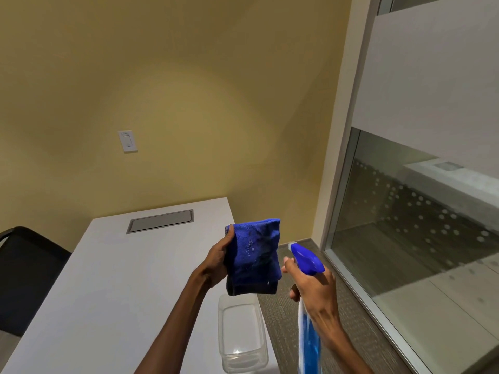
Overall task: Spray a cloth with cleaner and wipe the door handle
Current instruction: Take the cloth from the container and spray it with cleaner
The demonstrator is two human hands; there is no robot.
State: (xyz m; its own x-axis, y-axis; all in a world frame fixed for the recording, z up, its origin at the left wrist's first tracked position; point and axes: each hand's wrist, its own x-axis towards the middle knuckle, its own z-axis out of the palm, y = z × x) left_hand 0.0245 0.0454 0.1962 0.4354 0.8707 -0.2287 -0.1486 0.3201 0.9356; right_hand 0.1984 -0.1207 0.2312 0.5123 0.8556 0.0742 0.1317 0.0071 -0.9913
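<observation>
My left hand [217, 261] holds up a folded blue cloth [252, 255] above the table's right edge, its face turned toward the sprayer. Small wet droplets and darker patches show on the cloth. My right hand [314, 288] grips a clear spray bottle [309, 344] of blue cleaner by the neck, with a finger at the trigger. Its blue nozzle head [306, 259] points at the cloth from a short distance to the right. No door handle is in view.
A white table [108, 292] with a metal cable hatch [160, 221] stands below my hands. A clear plastic tub [240, 336] sits at its right edge. A black chair [24, 276] is at the left, a glass partition [405, 225] at the right, a light switch [127, 141] on the yellow wall.
</observation>
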